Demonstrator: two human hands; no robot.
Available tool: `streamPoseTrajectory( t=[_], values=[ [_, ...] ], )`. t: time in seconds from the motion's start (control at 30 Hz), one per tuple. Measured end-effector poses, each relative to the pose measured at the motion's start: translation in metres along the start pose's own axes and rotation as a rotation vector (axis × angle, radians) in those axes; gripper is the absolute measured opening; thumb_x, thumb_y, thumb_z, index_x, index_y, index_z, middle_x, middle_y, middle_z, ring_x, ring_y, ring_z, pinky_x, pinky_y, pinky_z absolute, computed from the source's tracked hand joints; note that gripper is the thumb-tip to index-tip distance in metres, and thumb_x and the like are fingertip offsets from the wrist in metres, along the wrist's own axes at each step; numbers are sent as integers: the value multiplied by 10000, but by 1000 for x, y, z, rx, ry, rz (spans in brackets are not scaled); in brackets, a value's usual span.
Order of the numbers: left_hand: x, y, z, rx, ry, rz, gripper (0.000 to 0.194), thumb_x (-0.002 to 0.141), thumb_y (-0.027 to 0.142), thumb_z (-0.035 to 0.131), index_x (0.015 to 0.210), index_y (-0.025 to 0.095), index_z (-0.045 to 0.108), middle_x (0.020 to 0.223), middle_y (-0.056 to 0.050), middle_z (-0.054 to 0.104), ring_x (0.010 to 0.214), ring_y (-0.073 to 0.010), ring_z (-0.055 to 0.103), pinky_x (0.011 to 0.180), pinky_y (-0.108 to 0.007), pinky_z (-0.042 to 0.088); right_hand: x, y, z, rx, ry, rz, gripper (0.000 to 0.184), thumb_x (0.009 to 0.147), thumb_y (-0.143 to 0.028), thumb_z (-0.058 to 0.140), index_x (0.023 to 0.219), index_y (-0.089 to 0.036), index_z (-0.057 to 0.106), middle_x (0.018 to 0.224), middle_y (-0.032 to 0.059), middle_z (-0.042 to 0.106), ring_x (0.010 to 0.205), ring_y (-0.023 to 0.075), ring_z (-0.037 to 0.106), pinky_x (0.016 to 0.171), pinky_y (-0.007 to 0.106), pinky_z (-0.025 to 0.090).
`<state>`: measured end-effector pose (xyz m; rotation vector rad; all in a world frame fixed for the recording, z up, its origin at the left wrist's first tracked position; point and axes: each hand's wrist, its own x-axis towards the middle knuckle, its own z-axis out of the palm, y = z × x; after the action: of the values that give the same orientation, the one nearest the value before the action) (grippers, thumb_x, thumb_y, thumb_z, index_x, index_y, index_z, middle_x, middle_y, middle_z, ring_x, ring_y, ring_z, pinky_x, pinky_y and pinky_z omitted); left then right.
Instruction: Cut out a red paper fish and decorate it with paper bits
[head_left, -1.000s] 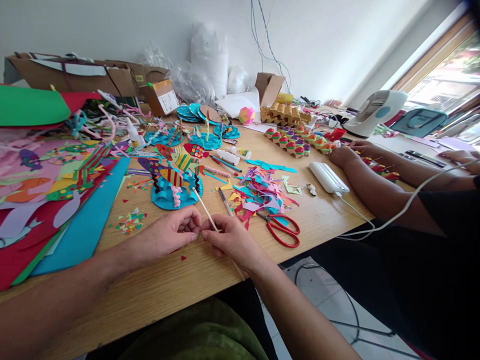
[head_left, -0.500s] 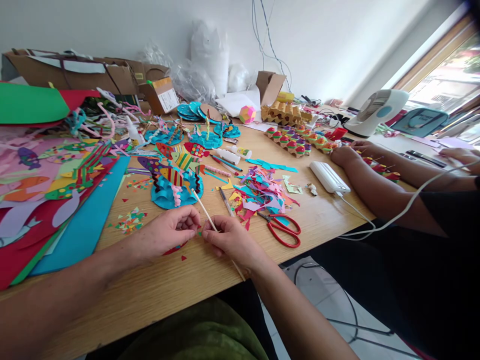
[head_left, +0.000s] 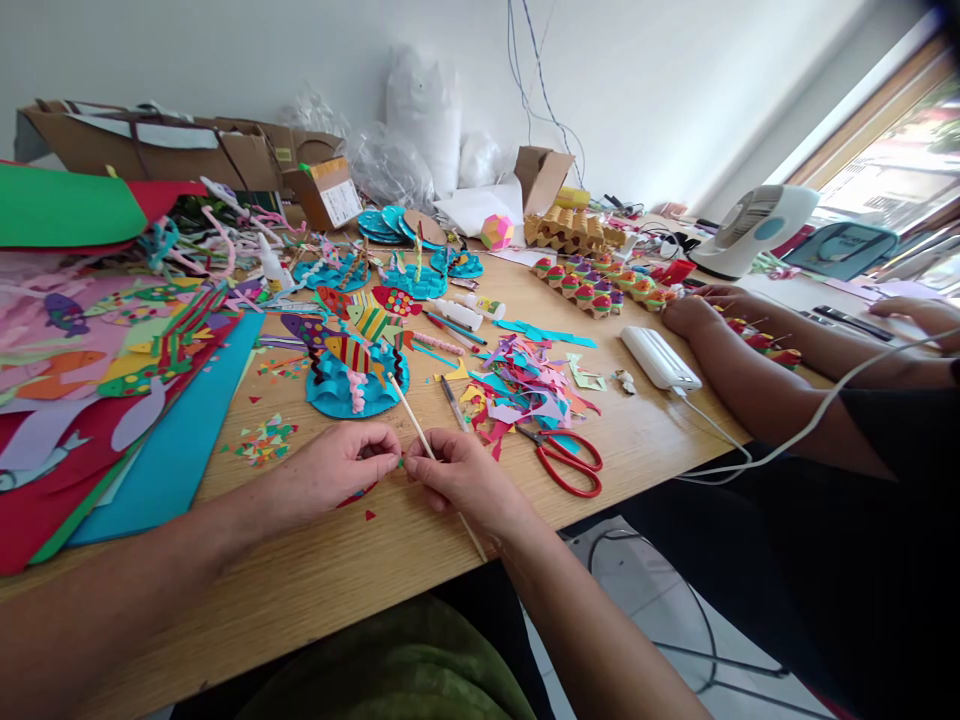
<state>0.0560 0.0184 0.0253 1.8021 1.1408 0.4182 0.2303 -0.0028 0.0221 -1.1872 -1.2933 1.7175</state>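
Note:
My right hand [head_left: 461, 475] is closed on a thin wooden stick [head_left: 409, 410] that slants up and to the left. Close beside it, my left hand [head_left: 352, 465] has its thumb and forefinger pinched together; a tiny green scrap [head_left: 401, 462] shows at the fingertips, though I cannot tell which hand has hold of it. Partly hidden under the left hand lies a red and blue paper piece [head_left: 360, 494]. Just beyond the hands stands a blue scalloped base [head_left: 352, 400] carrying colourful paper fish [head_left: 346, 355]. Small confetti scraps [head_left: 264, 440] are heaped left of it.
Red-handled scissors [head_left: 566, 465], a pen [head_left: 453, 402] and paper offcuts [head_left: 525, 390] lie to the right. A white power bank [head_left: 660, 358] trails a cable near a co-worker's arms [head_left: 757, 390]. Coloured sheets [head_left: 161, 450] cover the left side; egg cartons [head_left: 577, 285] stand further back.
My left hand has drawn slightly nearer to the right, and its fingers have closed together more. The stick stays in my right hand. The view has shifted a little.

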Motion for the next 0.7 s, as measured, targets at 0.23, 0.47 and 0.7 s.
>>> streamPoseTrajectory(
  t=[0.23, 0.47, 0.7],
  values=[
    [0, 4, -3, 43, 13, -2, 204, 749, 361, 489, 682, 182, 558, 614, 36, 497, 574, -127, 445, 528, -233, 327, 1, -2, -1, -73, 45, 6, 93, 756, -164, 565, 668, -169, 535, 482, -100, 426, 346, 31, 376, 348, 162, 228],
    [2, 4, 0, 84, -7, -19, 225, 760, 381, 461, 692, 183, 543, 599, 44, 467, 551, -118, 426, 504, -228, 304, 3, 0, 0, -182, 35, -13, 93, 762, -191, 547, 673, -179, 523, 517, -85, 441, 365, 43, 371, 365, 173, 246],
    [-2, 5, -6, 255, 71, -12, 185, 765, 316, 429, 736, 190, 562, 631, 35, 538, 591, -136, 500, 530, -232, 346, 7, 2, -1, -345, 82, -49, 112, 757, -186, 539, 646, -180, 526, 517, -75, 434, 425, 64, 389, 423, 187, 278]
  ],
)
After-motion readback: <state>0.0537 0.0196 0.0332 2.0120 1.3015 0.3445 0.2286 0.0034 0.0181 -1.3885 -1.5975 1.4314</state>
